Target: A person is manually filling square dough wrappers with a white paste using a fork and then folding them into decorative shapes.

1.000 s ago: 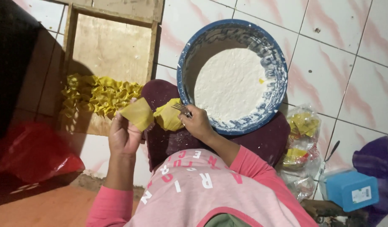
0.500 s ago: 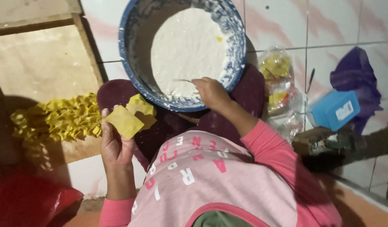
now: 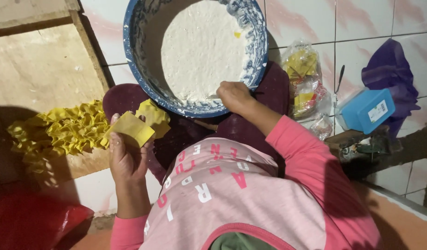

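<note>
My left hand [image 3: 126, 159] holds a flat square yellow wrapper [image 3: 131, 128] in its palm, over my lap. A few more yellow wrappers [image 3: 154, 116] lie just beyond it on my dark maroon skirt [image 3: 185, 132]. My right hand [image 3: 234, 96] is closed on a small metal spoon [image 3: 212, 97] whose tip dips into the white filling [image 3: 202, 48] at the near edge of a blue bowl [image 3: 138, 51]. The bowl rests tilted against my knees.
A heap of folded yellow dumplings [image 3: 60, 132] lies on a wooden board [image 3: 35, 78] to the left. On the white tiled floor at right are plastic bags of wrappers [image 3: 304, 78], a blue box [image 3: 367, 110] and purple cloth [image 3: 392, 69]. A red bag [image 3: 30, 222] sits lower left.
My right hand has moved from the wrapper to the bowl and pushed the spoon into the white filling. The view has shifted, and my left hand still holds the wrapper.
</note>
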